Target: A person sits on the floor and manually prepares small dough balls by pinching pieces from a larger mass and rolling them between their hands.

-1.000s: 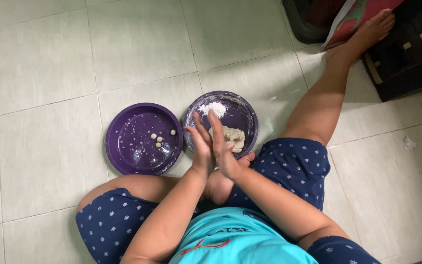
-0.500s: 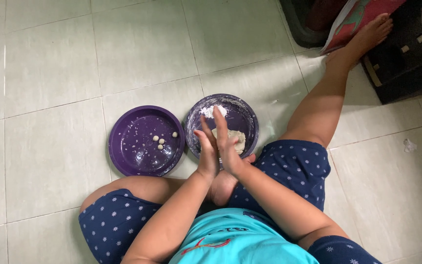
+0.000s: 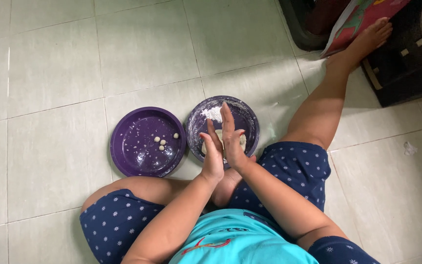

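Observation:
I sit on a pale tiled floor with two purple plates in front of me. My left hand (image 3: 212, 159) and my right hand (image 3: 230, 139) are pressed palm to palm, fingers straight, above the right plate (image 3: 251, 117). Whatever lies between the palms is hidden. That plate holds white flour (image 3: 213, 113) and a pale dough lump (image 3: 242, 140), mostly covered by my hands. The left plate (image 3: 123, 156) carries several small dough balls (image 3: 161, 143) near its right side.
My right leg (image 3: 318, 107) stretches toward the top right, its foot by a colourful flat sheet (image 3: 355, 22) and a black object (image 3: 406, 68). My left knee (image 3: 123, 188) is bent just below the left plate. A small white scrap (image 3: 409, 148) lies on the tiles at right.
My palms have slid against each other while staying pressed together; the right hand's fingers now reach further forward than the left's. The plates have not moved.

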